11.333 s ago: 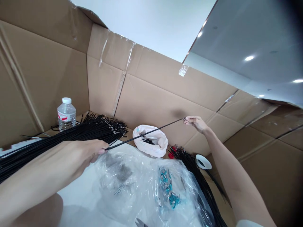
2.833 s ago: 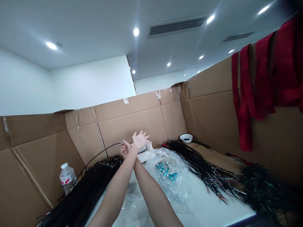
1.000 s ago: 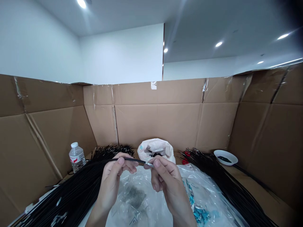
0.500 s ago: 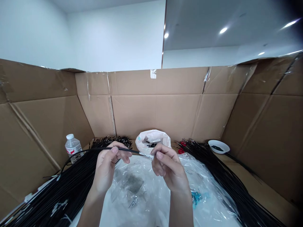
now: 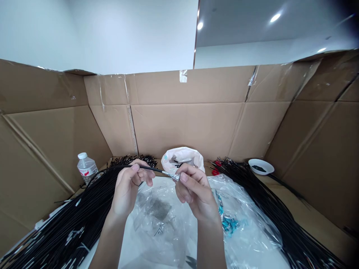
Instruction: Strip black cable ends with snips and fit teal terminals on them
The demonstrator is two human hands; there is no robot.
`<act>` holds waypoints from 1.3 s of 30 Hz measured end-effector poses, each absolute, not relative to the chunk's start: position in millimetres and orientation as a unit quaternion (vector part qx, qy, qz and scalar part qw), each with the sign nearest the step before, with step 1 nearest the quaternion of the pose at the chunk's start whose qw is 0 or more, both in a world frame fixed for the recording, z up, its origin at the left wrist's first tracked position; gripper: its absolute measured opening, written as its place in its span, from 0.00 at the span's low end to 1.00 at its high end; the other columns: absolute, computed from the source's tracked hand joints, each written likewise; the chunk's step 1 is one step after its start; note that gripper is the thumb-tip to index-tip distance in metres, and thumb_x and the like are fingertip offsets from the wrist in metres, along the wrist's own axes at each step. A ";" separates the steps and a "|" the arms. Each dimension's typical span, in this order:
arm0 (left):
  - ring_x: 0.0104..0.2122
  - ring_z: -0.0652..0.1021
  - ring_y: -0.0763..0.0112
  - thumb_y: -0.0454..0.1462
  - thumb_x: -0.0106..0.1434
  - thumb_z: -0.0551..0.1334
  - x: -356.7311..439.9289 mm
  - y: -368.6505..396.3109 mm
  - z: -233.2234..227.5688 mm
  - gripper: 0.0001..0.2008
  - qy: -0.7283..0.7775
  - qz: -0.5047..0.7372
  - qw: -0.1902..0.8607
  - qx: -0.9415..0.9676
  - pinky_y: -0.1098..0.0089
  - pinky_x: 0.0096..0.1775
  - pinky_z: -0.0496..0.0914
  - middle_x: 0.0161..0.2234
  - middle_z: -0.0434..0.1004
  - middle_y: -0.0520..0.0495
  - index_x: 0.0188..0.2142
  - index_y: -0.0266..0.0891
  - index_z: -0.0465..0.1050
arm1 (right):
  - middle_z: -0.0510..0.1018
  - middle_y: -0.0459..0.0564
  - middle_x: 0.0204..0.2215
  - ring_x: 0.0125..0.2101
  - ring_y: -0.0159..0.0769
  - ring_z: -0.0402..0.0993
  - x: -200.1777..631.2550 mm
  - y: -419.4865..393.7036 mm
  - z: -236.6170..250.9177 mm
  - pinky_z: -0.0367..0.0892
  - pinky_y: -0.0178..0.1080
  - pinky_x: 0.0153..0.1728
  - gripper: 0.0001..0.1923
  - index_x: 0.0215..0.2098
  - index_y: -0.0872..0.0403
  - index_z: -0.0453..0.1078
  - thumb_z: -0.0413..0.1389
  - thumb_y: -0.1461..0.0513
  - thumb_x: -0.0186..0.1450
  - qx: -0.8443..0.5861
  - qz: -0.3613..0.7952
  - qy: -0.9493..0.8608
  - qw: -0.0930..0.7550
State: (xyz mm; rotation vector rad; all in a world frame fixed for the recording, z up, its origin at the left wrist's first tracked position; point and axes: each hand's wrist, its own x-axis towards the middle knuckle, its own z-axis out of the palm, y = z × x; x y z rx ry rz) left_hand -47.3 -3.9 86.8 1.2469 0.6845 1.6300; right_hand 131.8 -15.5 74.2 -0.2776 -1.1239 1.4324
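A black cable [image 5: 153,169] runs across in front of me, its right end bared to a silvery braided shield [image 5: 169,173]. My left hand [image 5: 131,181] pinches the cable between thumb and fingers, a short way left of the braid. With thumb and index finger, my right hand [image 5: 193,186] grips the tip of the braid. Below both hands lies a clear plastic bag [image 5: 165,231] with a grey patch in it. The cable's far end trails left over a large bundle of black cables [image 5: 73,220].
A water bottle [image 5: 86,168] stands at the left. At the back are a white plastic bag [image 5: 182,152] and a white bowl [image 5: 260,163] with dark bits. More black cables [image 5: 269,205] lie at right, near blue-green pieces [image 5: 230,224]. Cardboard walls [image 5: 185,119] enclose the table.
My right hand has shifted slightly left and up along the braid, which now looks shorter and more spread. The camera view has tilted down a little.
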 end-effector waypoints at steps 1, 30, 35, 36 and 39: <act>0.22 0.73 0.71 0.49 0.59 0.69 -47.2 -3.5 86.7 0.16 0.278 0.663 0.473 0.510 0.72 0.27 0.68 0.21 0.77 0.48 0.28 0.37 0.81 | 0.59 0.35 0.11 0.11 0.20 0.48 131.6 -15.4 74.3 0.49 0.27 0.13 0.13 0.30 0.54 0.77 0.68 0.53 0.61 -0.119 0.621 -0.485 0.604; 0.20 0.73 0.74 0.46 0.56 0.70 -42.2 -3.0 92.3 0.18 0.257 0.664 0.504 0.489 0.73 0.28 0.70 0.22 0.71 0.50 0.18 0.35 0.76 | 0.61 0.35 0.11 0.11 0.21 0.51 128.8 -17.4 74.9 0.48 0.27 0.13 0.12 0.31 0.54 0.76 0.66 0.54 0.63 -0.089 0.636 -0.500 0.581; 0.20 0.74 0.74 0.45 0.56 0.70 -43.8 -2.9 91.2 0.18 0.259 0.664 0.505 0.488 0.72 0.26 0.70 0.25 0.71 0.50 0.17 0.34 0.76 | 0.61 0.36 0.11 0.11 0.21 0.51 128.3 -18.0 78.2 0.49 0.28 0.13 0.12 0.30 0.54 0.76 0.66 0.54 0.62 -0.085 0.640 -0.496 0.580; 0.20 0.73 0.74 0.45 0.56 0.70 -44.0 -2.7 91.0 0.18 0.260 0.662 0.508 0.486 0.72 0.26 0.70 0.25 0.71 0.50 0.18 0.34 0.77 | 0.62 0.36 0.11 0.11 0.22 0.51 128.2 -18.3 78.5 0.49 0.28 0.13 0.12 0.30 0.55 0.76 0.66 0.54 0.62 -0.084 0.641 -0.497 0.579; 0.21 0.74 0.75 0.45 0.56 0.69 -43.8 -2.5 91.0 0.19 0.260 0.664 0.507 0.484 0.73 0.27 0.70 0.26 0.71 0.50 0.17 0.34 0.76 | 0.63 0.37 0.12 0.11 0.22 0.52 128.0 -18.9 77.9 0.48 0.28 0.13 0.13 0.31 0.55 0.76 0.67 0.54 0.61 -0.084 0.639 -0.505 0.574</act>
